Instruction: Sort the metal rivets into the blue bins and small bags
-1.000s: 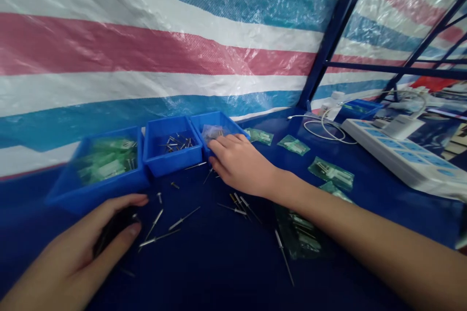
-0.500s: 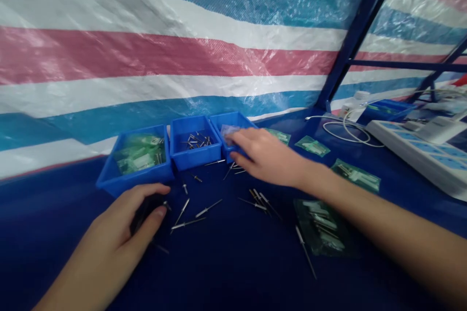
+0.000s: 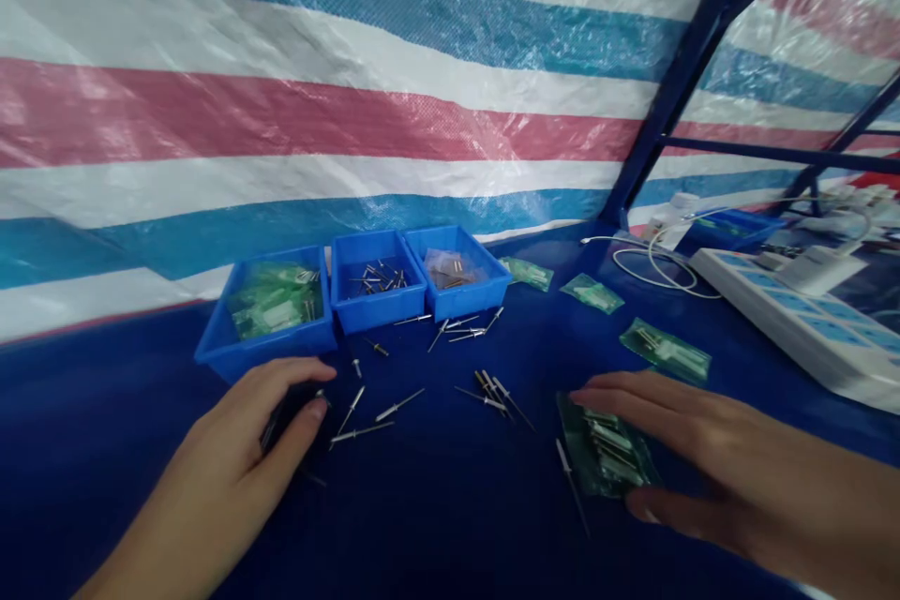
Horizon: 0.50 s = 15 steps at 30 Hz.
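Note:
My left hand (image 3: 243, 450) rests on the table, loosely curved, with thumb and index finger apart. A rivet head shows beside its thumb, and the space under the palm is partly hidden. My right hand (image 3: 710, 450) has its fingers and thumb spread around a green-tinted plastic bag of rivets (image 3: 610, 450), fingertips over the bag's upper right side. Just left of the bag lies a single pop rivet (image 3: 571, 478). Several loose rivets (image 3: 496, 392) form a small cluster between the hands, and more rivets (image 3: 362, 432) lie right of my left hand.
Three blue bins stand along the striped sheet: one with green bags (image 3: 263, 337), one with loose rivets (image 3: 380, 311), one with a clear bag (image 3: 470, 302). Small green bags (image 3: 665, 352) lie to the right, near a white power strip (image 3: 794, 328) and a white cable (image 3: 653, 279).
My right hand has moved from the right-hand blue bin back to the bag of rivets at the right, and a clear bag shows in that bin. My left hand has barely moved.

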Each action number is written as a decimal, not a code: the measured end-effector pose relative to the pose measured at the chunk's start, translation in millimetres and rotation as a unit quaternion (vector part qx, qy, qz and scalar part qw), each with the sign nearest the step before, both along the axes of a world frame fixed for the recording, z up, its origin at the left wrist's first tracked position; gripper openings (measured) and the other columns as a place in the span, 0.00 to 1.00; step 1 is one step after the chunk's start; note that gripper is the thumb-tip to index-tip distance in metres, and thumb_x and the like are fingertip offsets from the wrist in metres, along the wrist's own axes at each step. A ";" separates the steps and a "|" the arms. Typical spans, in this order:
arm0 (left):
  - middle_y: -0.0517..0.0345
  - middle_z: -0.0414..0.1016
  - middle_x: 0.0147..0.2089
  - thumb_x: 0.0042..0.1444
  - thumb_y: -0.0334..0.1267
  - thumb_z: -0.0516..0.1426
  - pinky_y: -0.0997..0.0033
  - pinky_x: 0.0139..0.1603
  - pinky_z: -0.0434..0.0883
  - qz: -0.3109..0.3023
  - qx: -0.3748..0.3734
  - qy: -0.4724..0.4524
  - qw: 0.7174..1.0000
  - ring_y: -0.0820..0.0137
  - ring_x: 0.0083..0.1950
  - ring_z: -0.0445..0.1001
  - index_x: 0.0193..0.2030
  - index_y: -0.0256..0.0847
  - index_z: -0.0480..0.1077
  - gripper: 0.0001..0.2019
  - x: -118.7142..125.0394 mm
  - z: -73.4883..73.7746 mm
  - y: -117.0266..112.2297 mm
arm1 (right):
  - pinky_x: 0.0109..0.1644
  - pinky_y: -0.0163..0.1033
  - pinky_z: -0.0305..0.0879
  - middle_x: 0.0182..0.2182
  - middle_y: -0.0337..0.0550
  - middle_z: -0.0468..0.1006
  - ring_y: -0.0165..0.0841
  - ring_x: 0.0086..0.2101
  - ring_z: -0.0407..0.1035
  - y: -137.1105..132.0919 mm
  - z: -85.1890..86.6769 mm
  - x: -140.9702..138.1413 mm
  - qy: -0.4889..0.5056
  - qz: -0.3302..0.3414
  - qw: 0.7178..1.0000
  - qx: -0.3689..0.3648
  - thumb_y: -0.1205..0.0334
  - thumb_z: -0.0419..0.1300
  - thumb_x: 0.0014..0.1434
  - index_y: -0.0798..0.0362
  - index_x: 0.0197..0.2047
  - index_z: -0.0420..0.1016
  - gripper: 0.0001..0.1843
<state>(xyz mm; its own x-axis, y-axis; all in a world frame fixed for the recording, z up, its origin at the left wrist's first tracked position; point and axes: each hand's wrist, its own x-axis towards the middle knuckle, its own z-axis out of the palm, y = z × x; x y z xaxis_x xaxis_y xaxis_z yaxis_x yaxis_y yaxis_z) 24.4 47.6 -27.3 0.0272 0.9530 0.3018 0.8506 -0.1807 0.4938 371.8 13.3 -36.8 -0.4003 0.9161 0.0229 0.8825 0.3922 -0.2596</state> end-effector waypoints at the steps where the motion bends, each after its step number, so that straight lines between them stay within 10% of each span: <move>1: 0.55 0.76 0.41 0.48 0.54 0.49 0.64 0.34 0.72 -0.002 0.003 0.005 1.000 0.61 0.36 0.75 0.38 0.46 0.72 0.20 0.9 1.3 -0.1 | 0.51 0.48 0.68 0.56 0.43 0.66 0.46 0.53 0.64 -1.0 -4.2 0.9 0.010 -0.001 1.000 0.000 0.55 0.58 0.55 0.35 0.59 0.61 0.28; 15: 0.57 0.78 0.40 0.52 0.47 0.51 0.64 0.43 0.74 -0.078 0.111 0.024 0.990 0.62 0.44 0.76 0.37 0.47 0.72 0.13 5.9 5.4 -19.4 | 0.43 0.41 0.67 0.44 0.46 0.72 0.35 0.40 0.69 33.3 55.5 -62.6 0.094 0.099 0.986 0.099 0.66 0.56 0.51 0.49 0.61 0.56 0.33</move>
